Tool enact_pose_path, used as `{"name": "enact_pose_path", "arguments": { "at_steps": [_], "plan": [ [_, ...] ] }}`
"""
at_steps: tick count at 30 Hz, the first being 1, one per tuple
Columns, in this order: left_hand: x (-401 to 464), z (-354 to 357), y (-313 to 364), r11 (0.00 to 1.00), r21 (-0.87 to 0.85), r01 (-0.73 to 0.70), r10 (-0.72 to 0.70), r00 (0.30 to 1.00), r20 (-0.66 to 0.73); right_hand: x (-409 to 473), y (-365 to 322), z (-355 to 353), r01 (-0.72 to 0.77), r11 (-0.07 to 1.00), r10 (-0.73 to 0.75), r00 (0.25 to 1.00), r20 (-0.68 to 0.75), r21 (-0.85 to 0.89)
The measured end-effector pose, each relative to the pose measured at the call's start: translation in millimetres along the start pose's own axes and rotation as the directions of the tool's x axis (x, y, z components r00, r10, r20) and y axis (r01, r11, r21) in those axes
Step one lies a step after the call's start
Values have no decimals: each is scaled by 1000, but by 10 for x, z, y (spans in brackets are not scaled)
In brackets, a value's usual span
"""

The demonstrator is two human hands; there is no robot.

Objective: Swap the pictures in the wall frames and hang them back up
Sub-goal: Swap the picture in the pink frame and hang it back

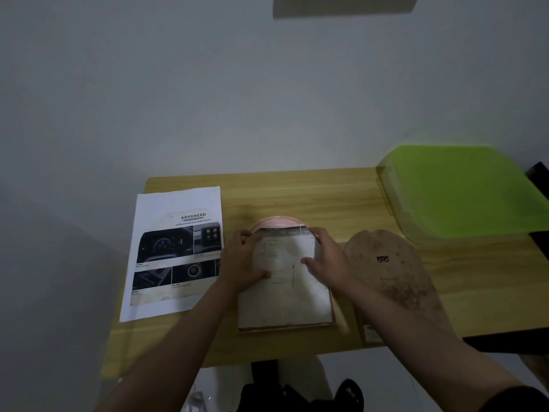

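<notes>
The frame (286, 292) in front of you is pink, arched at its far end and straight at its near end, and it lies flat on the wooden table (297, 191) with a pale sheet (285, 281) spread over it; only the pink arch and a thin pink edge on the right show past the paper. The print on that sheet is too faint and blurred to read. To the left, a second printed page (175, 254) lies flat, well apart from the frame, and on it you can read "ADVANCED" in bold capitals above a line of smaller script that you cannot make out, over dark photos of a car dashboard and controls. Your left hand (242, 263) rests on the sheet's left side, thumb pressing on the paper and fingers curled at the top left corner by the arch. Your right hand (323, 260) lies on the right side, thumb flat on the paper and fingers bent over the top right corner; both hands press the sheet down onto the frame. Just right of the frame lies a brown arched backing board (389, 278), mottled, with a small dark metal hanger near its middle. A green plastic lid (457, 191) sits at the table's far right corner.
</notes>
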State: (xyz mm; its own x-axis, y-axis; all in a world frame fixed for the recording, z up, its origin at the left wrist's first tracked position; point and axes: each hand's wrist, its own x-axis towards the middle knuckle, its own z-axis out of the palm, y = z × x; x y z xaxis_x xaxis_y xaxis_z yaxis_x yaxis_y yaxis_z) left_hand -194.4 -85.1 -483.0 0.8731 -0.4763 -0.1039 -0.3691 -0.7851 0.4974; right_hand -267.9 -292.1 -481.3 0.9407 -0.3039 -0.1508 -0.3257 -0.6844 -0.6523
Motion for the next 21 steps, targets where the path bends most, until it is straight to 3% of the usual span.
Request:
{"name": "enact_pose_path", "arguments": {
  "at_steps": [6,11,17,21],
  "plan": [
    [-45,-155,72,972,-233,-43,7,989,-150,-41,-37,-107,59,956,-34,995,-92,289],
    [-120,-346,288,901,-432,-44,-53,977,-209,-63,-120,-462,63,858,75,966,-246,510],
    [-250,-348,972,760,-648,56,-145,986,-85,-162,180,-1050,110,718,128,950,-286,687],
    [-363,-74,1606,787,-611,85,-169,982,-81,-431,659,-1544,112,713,138,946,-295,692]
  ]
}}
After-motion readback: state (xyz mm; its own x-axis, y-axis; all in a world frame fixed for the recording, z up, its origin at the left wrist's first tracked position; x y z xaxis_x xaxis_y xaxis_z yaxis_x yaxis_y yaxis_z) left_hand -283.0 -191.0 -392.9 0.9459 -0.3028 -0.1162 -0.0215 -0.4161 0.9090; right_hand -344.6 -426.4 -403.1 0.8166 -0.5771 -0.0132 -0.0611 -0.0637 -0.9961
